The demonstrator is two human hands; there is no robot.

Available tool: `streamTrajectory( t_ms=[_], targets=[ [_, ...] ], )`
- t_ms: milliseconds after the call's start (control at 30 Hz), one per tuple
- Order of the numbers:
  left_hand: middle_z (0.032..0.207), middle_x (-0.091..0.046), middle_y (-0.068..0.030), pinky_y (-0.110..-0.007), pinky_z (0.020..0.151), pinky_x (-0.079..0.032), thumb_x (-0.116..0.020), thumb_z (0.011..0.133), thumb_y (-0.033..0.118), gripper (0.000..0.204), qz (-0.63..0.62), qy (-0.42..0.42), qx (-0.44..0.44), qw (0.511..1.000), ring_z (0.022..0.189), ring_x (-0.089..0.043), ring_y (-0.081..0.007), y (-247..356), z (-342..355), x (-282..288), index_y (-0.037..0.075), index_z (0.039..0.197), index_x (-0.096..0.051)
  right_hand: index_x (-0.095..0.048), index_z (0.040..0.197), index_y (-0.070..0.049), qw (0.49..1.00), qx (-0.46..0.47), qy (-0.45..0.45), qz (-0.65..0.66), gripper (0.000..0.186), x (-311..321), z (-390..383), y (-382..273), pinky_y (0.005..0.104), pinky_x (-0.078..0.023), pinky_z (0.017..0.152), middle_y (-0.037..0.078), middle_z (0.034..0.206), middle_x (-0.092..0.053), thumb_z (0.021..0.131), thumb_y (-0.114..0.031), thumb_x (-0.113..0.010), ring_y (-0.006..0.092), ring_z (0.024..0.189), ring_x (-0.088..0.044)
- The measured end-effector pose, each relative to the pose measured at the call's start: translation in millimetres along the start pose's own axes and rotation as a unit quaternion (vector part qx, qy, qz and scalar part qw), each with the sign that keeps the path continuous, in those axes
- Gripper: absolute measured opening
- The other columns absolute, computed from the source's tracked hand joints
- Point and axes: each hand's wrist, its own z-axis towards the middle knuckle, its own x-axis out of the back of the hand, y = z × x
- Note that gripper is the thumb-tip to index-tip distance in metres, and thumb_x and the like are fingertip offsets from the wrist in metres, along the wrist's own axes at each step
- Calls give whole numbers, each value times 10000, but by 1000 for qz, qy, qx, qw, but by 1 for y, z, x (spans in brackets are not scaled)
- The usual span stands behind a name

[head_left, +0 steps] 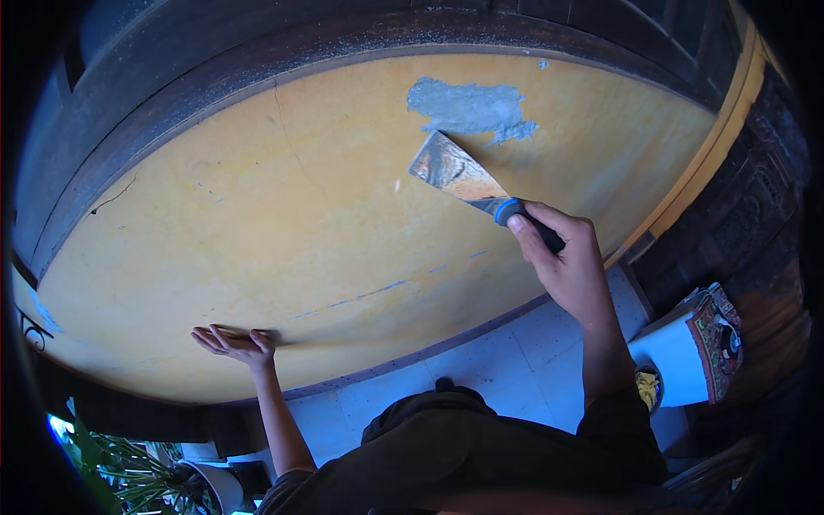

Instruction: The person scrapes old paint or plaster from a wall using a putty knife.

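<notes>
My right hand (562, 253) is wrapped round the dark handle of a putty knife (459, 172) with a blue collar and a wide metal blade. The blade points up and left, its edge just below a grey bare patch (472, 107) in the yellow wall (257, 232). Whether the edge touches the wall I cannot tell. Lower on the left, my left hand (236, 343) rests against or very near the wall, fingers stretched out and nothing in it. Thin cracks and a line of grey scrapes run across the paint.
A dark wooden ledge (343, 64) curves above the wall. At right stand a carved dark wooden panel (755, 197) and a white box-like stand (678, 360) with a patterned cloth. A potted plant (215, 485) is at lower left, over pale floor tiles (378, 403).
</notes>
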Motion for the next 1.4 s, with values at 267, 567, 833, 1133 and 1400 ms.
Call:
streamTrajectory(
  t_ms=[267, 567, 833, 1133, 1400],
  targets=[
    [1747, -128, -272, -687, 1258, -145, -388, 1057, 567, 830, 6, -4, 4, 1000, 1601, -124, -506, 1, 3, 3, 57, 1685, -198, -716, 1093, 81, 1000, 1, -10, 11, 261, -3, 2, -3, 292, -438, 587, 60, 712, -597, 1035, -173, -719, 74, 672, -462],
    [1750, -117, -270, -681, 1262, -141, -370, 1063, 563, 828, 8, -8, 0, 1000, 1604, -114, -499, 2, 4, 4, 55, 1688, -179, -718, 1099, 76, 1000, 0, 0, 9, 255, -1, 1, 4, 289, -413, 567, 48, 695, -572, 1036, -171, -717, 67, 660, -445],
    [1745, -106, -292, -697, 1259, -119, -399, 1045, 571, 843, 0, -9, 4, 1000, 1602, -97, -518, -2, -1, 0, 61, 1683, -191, -720, 1103, 70, 1000, -22, -11, 7, 255, -4, 3, -4, 286, -421, 580, 63, 703, -581, 1036, -175, -716, 69, 669, -442],
    [1745, -106, -289, -706, 1251, -126, -420, 1039, 585, 851, -5, -8, 7, 1000, 1600, -108, -519, -5, -4, -2, 76, 1685, -204, -716, 1108, 74, 1000, -18, -10, 4, 270, -5, 2, -8, 288, -435, 600, 73, 715, -598, 1041, -188, -711, 72, 689, -450],
    [1745, -95, -292, -708, 1248, -133, -422, 1037, 602, 857, -17, -2, 9, 1000, 1599, -103, -523, -3, -4, -1, 86, 1687, -210, -716, 1127, 81, 999, -23, 8, 23, 284, -7, 0, -5, 281, -411, 582, 36, 713, -572, 1039, -189, -716, 62, 684, -444]
  ],
)
